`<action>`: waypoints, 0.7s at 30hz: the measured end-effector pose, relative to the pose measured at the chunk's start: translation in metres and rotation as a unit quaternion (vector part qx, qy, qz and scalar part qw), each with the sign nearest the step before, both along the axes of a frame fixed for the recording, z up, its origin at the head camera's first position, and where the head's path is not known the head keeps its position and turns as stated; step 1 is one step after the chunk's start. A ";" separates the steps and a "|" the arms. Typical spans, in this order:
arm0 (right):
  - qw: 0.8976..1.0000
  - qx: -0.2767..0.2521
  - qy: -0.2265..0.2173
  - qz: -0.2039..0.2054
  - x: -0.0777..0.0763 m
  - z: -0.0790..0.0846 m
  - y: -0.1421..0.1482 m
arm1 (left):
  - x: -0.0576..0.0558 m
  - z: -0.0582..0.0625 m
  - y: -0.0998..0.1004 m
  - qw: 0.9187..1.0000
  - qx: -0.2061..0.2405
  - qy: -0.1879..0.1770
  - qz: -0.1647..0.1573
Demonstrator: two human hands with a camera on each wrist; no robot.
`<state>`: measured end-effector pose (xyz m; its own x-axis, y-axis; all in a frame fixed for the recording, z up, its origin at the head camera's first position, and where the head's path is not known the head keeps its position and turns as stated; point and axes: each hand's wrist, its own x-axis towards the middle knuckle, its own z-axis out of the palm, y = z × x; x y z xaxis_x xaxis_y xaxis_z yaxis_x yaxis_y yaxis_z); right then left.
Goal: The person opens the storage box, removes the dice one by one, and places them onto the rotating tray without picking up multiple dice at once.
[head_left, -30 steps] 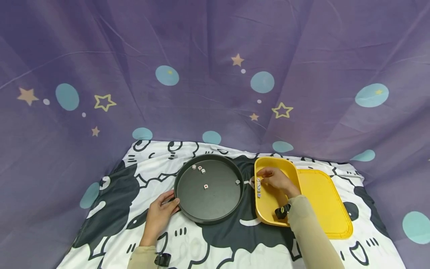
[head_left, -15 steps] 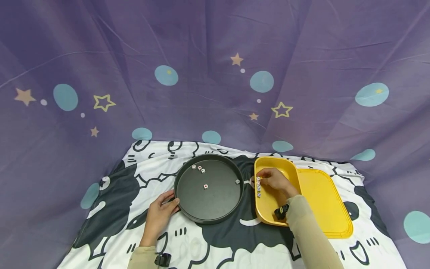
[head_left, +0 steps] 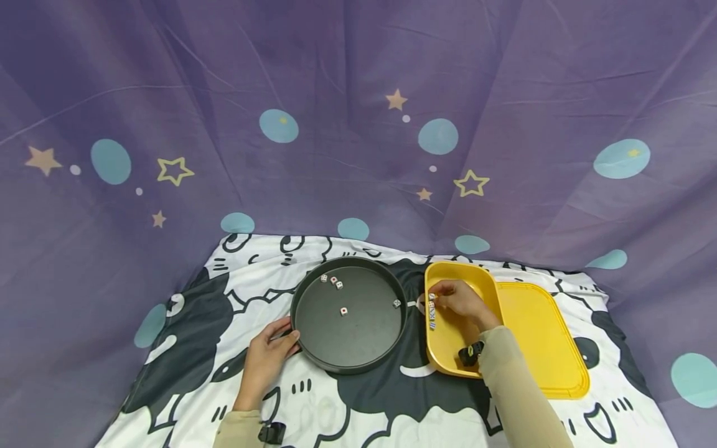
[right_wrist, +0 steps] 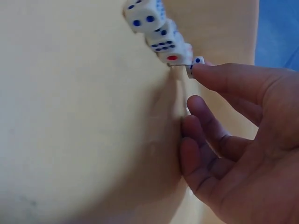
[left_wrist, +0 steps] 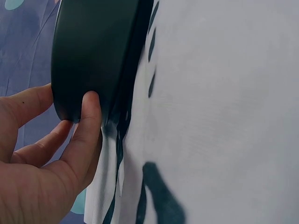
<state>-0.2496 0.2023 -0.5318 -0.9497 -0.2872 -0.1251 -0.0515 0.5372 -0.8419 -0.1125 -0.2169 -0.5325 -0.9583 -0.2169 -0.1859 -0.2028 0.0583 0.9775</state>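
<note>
My left hand (head_left: 266, 361) grips the outer side of a round black pan (head_left: 353, 348), thumb and fingers at its wall in the left wrist view. Inside lie several white dice, among them a die (head_left: 344, 311) with a red pip facing up. My right hand (head_left: 462, 303) reaches into a yellow tray (head_left: 448, 367). Its thumb and a finger pinch a small white die (right_wrist: 199, 61), partly covered by the thumb. Beside that die, a row of several dice (right_wrist: 163, 43) runs along the tray's left wall. The other right fingers are curled, holding nothing visible.
A flat yellow lid (head_left: 543, 342) lies to the right of the tray, partly behind the right sleeve. A black-and-white patterned cloth (head_left: 313, 404) covers the table. At the back hangs a purple curtain (head_left: 336, 174) with stars and ovals.
The die at the right fingertips has shifted slightly at the far end of the row. My left hand and the pan have stayed in place.
</note>
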 end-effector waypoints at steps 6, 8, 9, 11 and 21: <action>0.999 -0.015 0.026 -0.020 0.001 0.010 0.003 | 0.000 -0.001 -0.001 1.000 0.001 -0.005 -0.005; 0.999 -0.033 0.033 -0.025 0.001 0.016 0.003 | 0.000 -0.001 -0.002 1.000 0.004 -0.004 -0.005; 0.998 -0.040 0.039 -0.025 0.001 0.019 0.002 | 0.000 -0.001 -0.002 1.000 0.005 -0.003 -0.005; 0.997 -0.048 0.052 -0.022 0.001 0.025 0.000 | 0.000 -0.001 -0.002 1.000 0.006 -0.002 -0.006; 0.997 -0.049 0.057 0.009 0.001 0.057 -0.023 | 0.000 -0.002 -0.002 1.000 0.007 -0.006 -0.008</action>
